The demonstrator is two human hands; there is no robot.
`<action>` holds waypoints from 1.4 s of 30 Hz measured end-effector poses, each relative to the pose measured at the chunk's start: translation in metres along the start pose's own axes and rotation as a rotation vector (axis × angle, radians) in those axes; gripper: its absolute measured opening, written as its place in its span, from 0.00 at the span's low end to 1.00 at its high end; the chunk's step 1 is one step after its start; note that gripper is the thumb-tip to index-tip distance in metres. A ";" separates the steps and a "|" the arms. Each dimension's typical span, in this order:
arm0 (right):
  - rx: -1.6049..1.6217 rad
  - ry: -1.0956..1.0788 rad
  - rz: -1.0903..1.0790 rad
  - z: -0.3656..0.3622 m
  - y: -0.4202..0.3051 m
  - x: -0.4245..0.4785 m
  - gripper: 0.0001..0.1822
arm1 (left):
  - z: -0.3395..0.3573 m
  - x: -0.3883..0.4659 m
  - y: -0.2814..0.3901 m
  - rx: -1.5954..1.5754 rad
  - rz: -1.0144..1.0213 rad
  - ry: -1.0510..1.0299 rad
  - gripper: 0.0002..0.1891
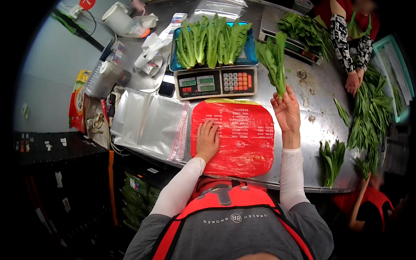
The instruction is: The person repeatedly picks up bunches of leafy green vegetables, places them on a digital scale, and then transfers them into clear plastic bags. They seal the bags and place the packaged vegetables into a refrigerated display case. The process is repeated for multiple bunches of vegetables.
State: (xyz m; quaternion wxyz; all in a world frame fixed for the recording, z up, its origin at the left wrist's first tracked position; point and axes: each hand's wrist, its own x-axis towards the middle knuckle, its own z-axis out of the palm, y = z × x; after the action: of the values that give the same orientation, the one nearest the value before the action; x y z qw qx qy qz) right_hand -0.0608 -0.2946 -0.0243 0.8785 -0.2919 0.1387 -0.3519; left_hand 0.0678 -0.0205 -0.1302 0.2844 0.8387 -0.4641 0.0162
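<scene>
My right hand (287,109) grips a small bunch of leafy greens (274,61) by the stem ends, leaves pointing away from me, just right of the scale. Flat on a red plastic sheet (240,139) with printed writing rests my left hand (208,138), holding nothing, its fingers slightly apart. Beyond the sheet stands a digital scale (216,83) with lit displays and a keypad. On its blue tray (172,61) lie several heads of long-leaf lettuce (213,42) side by side. A stack of clear plastic bags (152,123) lies left of the sheet.
A second scale (276,22) bears more greens (305,31). At right, a co-worker's hands (354,81) touch a heap of greens (370,107) near a teal-rimmed crate (408,74). A loose bunch (332,162) lies nearer me. Label rolls (151,66), a phone (166,88) and jars (107,70) stand left.
</scene>
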 end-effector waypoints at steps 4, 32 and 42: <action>-0.148 -0.077 -0.220 0.070 0.005 0.039 0.25 | 0.000 0.001 0.001 -0.023 -0.007 0.024 0.16; -1.930 -0.552 -0.511 -0.013 0.152 -0.086 0.21 | 0.000 -0.005 -0.002 -0.066 0.005 0.058 0.17; -1.879 -0.533 -0.508 -0.012 0.148 -0.082 0.21 | 0.002 -0.002 -0.004 -0.062 0.025 0.053 0.17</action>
State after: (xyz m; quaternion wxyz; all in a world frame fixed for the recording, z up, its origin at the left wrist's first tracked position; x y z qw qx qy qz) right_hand -0.0447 -0.1561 -0.1213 0.1938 -0.9559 0.0928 -0.2001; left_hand 0.0691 -0.0182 -0.1348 0.3224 0.8228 -0.4672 0.0274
